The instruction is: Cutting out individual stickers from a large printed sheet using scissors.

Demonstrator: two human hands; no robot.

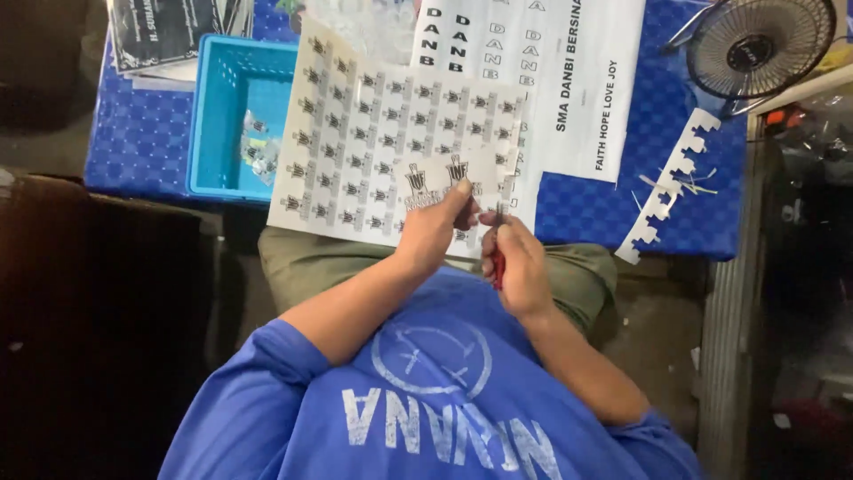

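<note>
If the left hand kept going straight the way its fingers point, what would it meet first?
Probably more of the printed sticker sheet that the left hand already touches, then the white lettered paper beyond; depth is unclear.

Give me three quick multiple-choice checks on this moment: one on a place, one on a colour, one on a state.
1. Where does the blue basket sit relative to the printed sheet?
A. At its left edge
B. On top of it
C. Beyond its right edge

2. What colour is the handle of the tool in the right hand?
A. Green
B. Red
C. Yellow

3. What is the left hand doing?
A. Hanging off the table
B. Gripping the small fan
C. Pressing on the sheet's near edge

Answers: 1 A, the sheet's left edge overlaps the basket's right side. 2 B, red shows below the fist. 3 C, its fingers lie on the sheet.
</note>
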